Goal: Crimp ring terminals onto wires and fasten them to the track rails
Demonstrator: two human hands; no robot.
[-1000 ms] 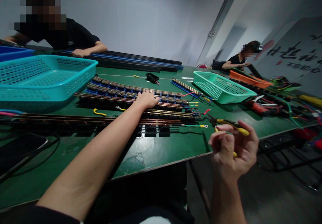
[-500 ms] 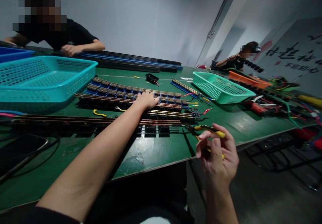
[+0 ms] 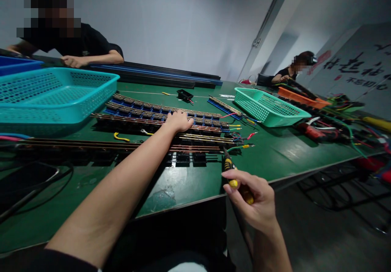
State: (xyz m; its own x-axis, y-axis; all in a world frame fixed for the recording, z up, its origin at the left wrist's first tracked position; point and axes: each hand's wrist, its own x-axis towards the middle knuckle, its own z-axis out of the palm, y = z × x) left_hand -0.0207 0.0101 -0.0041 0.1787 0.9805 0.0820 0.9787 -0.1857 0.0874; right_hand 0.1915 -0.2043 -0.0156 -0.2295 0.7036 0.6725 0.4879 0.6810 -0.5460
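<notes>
My left hand (image 3: 179,122) lies over the black and blue strips with long copper-coloured rods (image 3: 140,111), its fingers bent around one strip and partly hidden. In my right hand (image 3: 255,196), near the table's front edge, is a pair of pliers (image 3: 229,167) with yellow and black handles. The pliers' dark jaws point away from me, close to the right end of the nearest rod strip (image 3: 195,148). Whether they touch it I cannot tell. Just right of the jaws lies a green wire with a yellow sleeve (image 3: 245,146). A short yellow wire (image 3: 121,137) lies left of my forearm.
A turquoise basket (image 3: 100,95) stands at left and a green basket (image 3: 269,119) at right. Behind them are a small black tray (image 3: 185,95) and long dark rails (image 3: 159,76). A red-handled tool (image 3: 317,131) lies at right. Two co-workers sit across the green table (image 3: 287,154).
My right hand has moved left and turned the pliers from pointing left to pointing away from me, leaving the green wire's end in view. My left hand has stayed in place.
</notes>
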